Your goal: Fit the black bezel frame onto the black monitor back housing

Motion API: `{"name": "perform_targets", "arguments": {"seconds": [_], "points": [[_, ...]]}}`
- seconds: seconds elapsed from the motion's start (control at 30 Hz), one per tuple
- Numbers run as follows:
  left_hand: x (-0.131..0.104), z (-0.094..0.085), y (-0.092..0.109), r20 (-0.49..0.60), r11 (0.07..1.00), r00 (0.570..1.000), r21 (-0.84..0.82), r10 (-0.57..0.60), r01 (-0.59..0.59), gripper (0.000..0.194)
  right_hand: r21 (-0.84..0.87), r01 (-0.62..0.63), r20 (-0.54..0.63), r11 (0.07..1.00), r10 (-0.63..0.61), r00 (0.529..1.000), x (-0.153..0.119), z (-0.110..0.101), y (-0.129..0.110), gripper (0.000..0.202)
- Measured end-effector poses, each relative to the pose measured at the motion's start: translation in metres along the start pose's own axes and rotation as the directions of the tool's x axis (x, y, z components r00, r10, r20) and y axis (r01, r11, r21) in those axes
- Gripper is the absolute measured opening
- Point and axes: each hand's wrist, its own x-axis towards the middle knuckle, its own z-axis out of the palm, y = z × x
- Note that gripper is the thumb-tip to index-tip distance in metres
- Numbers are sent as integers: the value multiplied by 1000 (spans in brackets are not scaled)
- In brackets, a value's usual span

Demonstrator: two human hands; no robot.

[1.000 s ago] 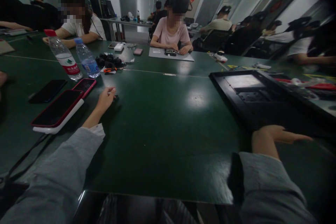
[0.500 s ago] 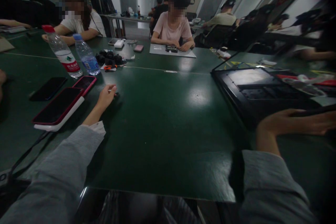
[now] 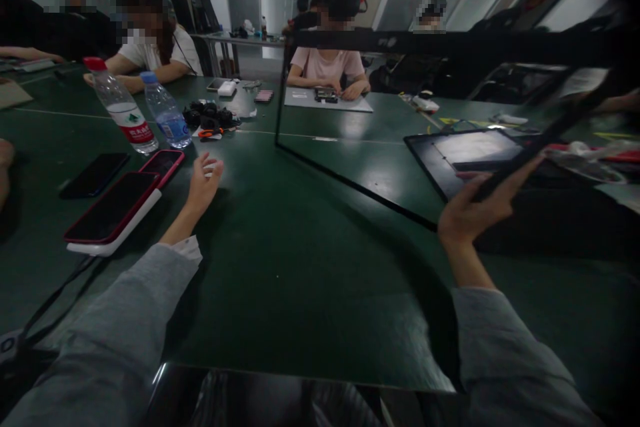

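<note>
Now the right hand (image 3: 470,217), clasping the black frame (image 3: 440,47), had brought it nearer the half-curled left hand (image 3: 204,183), whose contents were unclear.

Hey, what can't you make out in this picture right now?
All in the head view:
Black frame: its right end is lost in dark blur.
Dark panel: partly hidden behind the right hand and frame.
Left hand: the pale spot between its fingers is too small to identify.
</note>
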Motion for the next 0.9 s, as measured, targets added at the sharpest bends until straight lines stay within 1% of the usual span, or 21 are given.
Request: {"name": "perform_targets", "arguments": {"seconds": [0.03,0.1,0.17,0.23,0.27,0.3,0.33,0.43,0.5,0.57,0.63,0.7,0.73,0.8,0.9], "points": [[-1,1,2,-23,1000,1000,-7,9,-9,75,27,-25,0,999,25,1000,-3,5,-2,83],[-3,3,8,-30,999,999,-38,13,-14,79,66,-103,53,992,99,994,-10,13,-3,82],[-8,4,16,36,996,999,-92,-3,6,72,74,-181,136,981,170,976,-17,19,-2,81],[-14,6,24,150,989,988,-137,-29,50,63,77,-231,175,970,214,961,-21,24,-2,80],[-16,7,27,187,987,981,-142,-43,70,59,81,-245,188,966,227,956,-23,27,-2,80],[-18,8,29,188,986,981,-146,-50,78,54,81,-254,202,964,233,951,-24,29,-2,80],[-20,8,31,166,986,985,-148,-56,81,50,75,-259,225,963,237,945,-26,31,-2,82],[-22,9,31,35,983,995,-157,-95,99,40,14,-260,315,966,242,918,-32,38,3,84],[-21,8,29,-7,982,990,-125,-143,141,36,-15,-258,384,966,244,891,-38,43,9,79],[-21,5,27,-20,990,989,-3,-144,144,29,-10,-256,444,967,233,865,-43,47,16,70],[-21,2,25,-16,968,995,234,-95,96,27,29,-247,492,969,201,847,-46,49,23,62],[-23,0,25,19,875,998,483,-57,40,30,73,-241,522,968,168,836,-48,50,29,56],[-24,-1,25,43,818,998,575,-49,15,32,82,-239,533,968,160,830,-48,50,32,53],[-26,-2,25,90,731,995,681,-42,-31,37,50,-237,551,970,171,817,-49,51,38,49],[-28,-3,24,131,670,991,739,-30,-77,43,-31,-201,558,979,183,809,-50,55,45,45]]}}
